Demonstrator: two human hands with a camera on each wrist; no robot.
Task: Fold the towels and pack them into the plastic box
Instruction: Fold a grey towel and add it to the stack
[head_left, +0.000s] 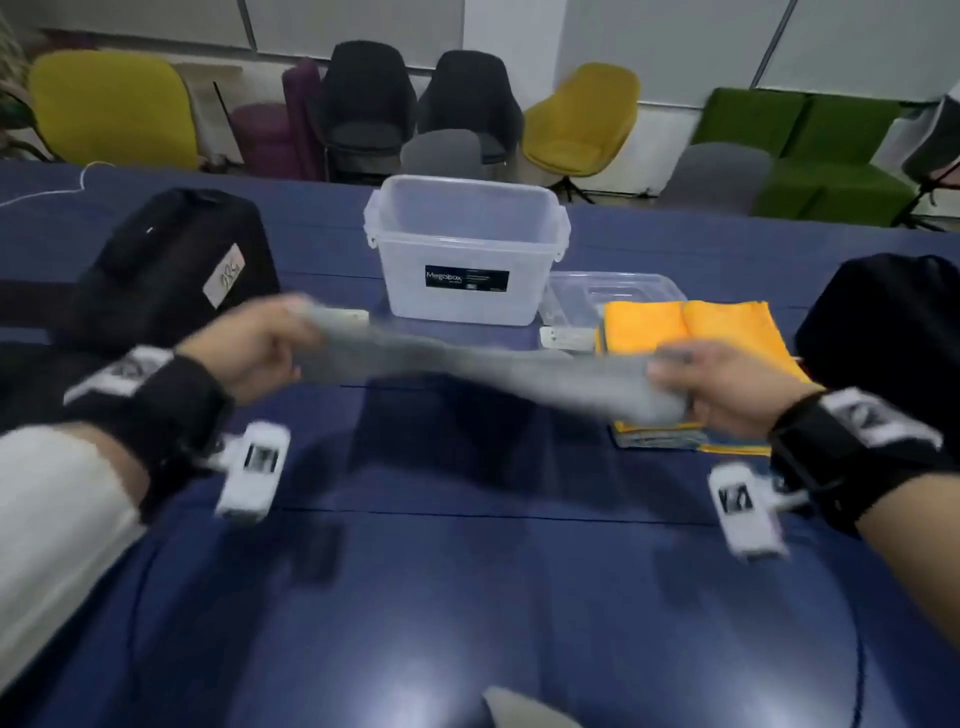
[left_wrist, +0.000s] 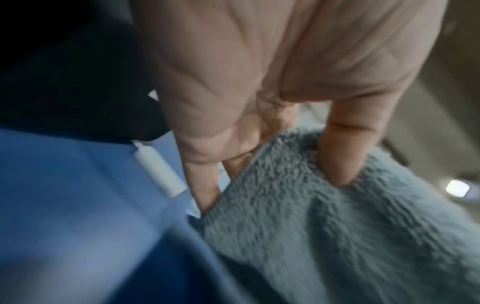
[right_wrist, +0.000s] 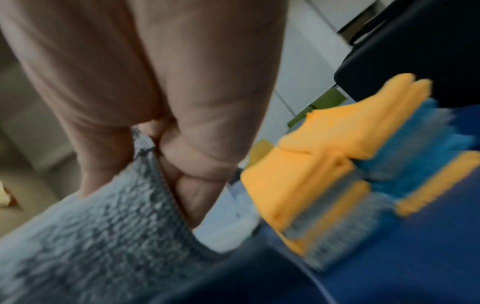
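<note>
A grey towel (head_left: 467, 371) hangs stretched between both hands above the blue table, blurred by motion. My left hand (head_left: 260, 345) pinches its left end; the left wrist view shows thumb and fingers (left_wrist: 342, 152) pressed into the fluffy grey towel (left_wrist: 337, 236). My right hand (head_left: 717, 389) grips the other end, fingers curled round the grey towel's hem (right_wrist: 109, 222). The clear plastic box (head_left: 467, 249) stands open behind the towel, with nothing visible inside. A stack of folded towels, orange on top (head_left: 691, 325), lies to the right of the box, also orange with blue and grey layers (right_wrist: 324, 156).
The box's clear lid (head_left: 597, 291) lies flat behind the orange stack. Black bags sit at far left (head_left: 171, 265) and far right (head_left: 883, 322). The blue table (head_left: 467, 571) spreads out in front of me. Chairs line the wall beyond.
</note>
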